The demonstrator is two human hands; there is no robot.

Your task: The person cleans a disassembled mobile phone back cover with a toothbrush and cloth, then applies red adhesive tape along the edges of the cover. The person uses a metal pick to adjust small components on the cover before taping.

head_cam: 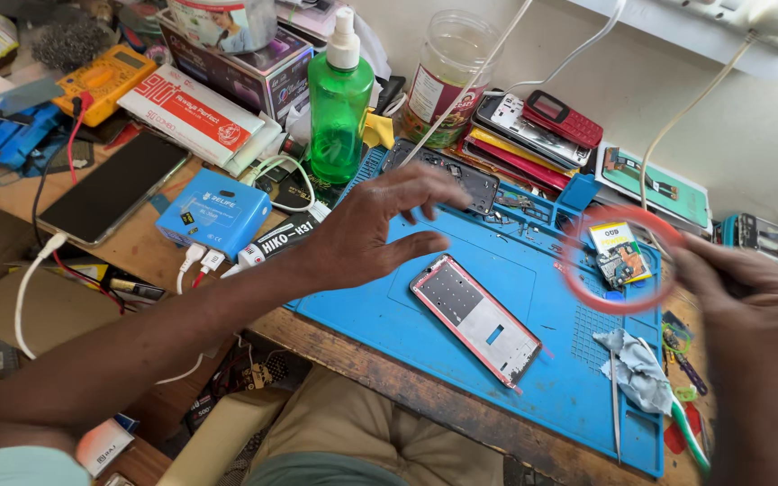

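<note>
- Now left hand [380, 225] spread, empty, above blue mat [533, 396]; nearer than right
- phone frame [476, 319] just below-right, long axis diagonal
- right hand [749, 315] pinching red tape ring [620, 259]

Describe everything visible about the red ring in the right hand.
The red ring is a thin, flat, translucent hoop, plastic or tape-like by its look, blurred in the picture. It is held tilted, nearly facing the camera, above the far right part of the blue work mat. The right hand pinches its right edge; nothing else touches it. Through its opening show a small yellow-and-white packet and small parts on the mat. The left hand, fingers spread, hovers apart from it, over the mat's left side.
</note>
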